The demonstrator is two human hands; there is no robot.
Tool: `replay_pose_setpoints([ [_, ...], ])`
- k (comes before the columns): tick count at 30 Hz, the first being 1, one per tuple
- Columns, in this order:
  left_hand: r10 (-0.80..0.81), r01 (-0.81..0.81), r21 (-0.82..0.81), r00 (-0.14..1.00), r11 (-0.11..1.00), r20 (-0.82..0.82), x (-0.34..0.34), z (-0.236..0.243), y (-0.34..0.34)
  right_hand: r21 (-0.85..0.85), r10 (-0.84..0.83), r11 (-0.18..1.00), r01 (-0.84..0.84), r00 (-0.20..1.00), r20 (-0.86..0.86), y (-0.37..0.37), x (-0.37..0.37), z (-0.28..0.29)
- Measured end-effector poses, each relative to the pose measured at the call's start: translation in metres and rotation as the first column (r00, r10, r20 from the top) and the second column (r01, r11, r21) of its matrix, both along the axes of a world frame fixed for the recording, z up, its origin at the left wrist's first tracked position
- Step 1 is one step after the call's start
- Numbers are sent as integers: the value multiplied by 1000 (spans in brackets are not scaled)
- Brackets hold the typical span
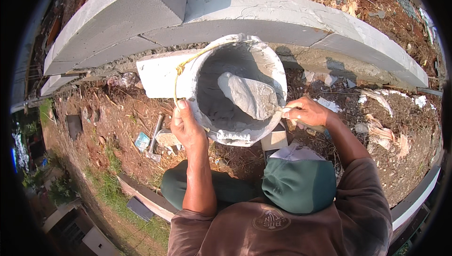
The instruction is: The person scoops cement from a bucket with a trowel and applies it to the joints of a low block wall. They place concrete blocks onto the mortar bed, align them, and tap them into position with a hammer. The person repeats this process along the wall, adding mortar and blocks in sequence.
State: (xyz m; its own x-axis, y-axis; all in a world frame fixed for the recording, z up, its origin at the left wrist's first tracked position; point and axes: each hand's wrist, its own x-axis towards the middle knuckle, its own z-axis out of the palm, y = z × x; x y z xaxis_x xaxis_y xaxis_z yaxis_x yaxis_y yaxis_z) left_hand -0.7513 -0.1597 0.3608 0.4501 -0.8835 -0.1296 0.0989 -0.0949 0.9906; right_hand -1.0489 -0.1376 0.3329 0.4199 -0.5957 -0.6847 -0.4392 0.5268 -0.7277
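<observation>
Along the long grey block wall (254,16) there is a round, mortar-smeared white bucket (272,62). In its mouth lies the metal trowel (266,94) carrying wet grey mortar (239,92); the right hand (308,113) is closed around its handle, while the left hand (189,125) pinches the thin yellow cord (180,69).

i can't see the floor of the bucket (278,70) from here; grey mix (212,98) covers it. it cakes the trowel (267,96) too, and the right hand (308,113) hides part of the handle. left hand (189,126) covers some rope handle (180,69). brown shirt (263,237), cut by the lower edge.
</observation>
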Motion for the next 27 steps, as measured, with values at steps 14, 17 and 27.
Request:
replay_pose_setpoints([
  [14,44,-55,98,993,994,107,-4,2,12,-865,-919,316,391,353,-176,27,-195,-14],
  [17,16,-29,92,991,995,132,4,-4,14,-922,-921,375,-91,75,-382,-2,-203,-58],
  [27,42,-72,194,987,978,153,17,6,26,-861,-849,476,179,351,-396,69,-115,-20],
])
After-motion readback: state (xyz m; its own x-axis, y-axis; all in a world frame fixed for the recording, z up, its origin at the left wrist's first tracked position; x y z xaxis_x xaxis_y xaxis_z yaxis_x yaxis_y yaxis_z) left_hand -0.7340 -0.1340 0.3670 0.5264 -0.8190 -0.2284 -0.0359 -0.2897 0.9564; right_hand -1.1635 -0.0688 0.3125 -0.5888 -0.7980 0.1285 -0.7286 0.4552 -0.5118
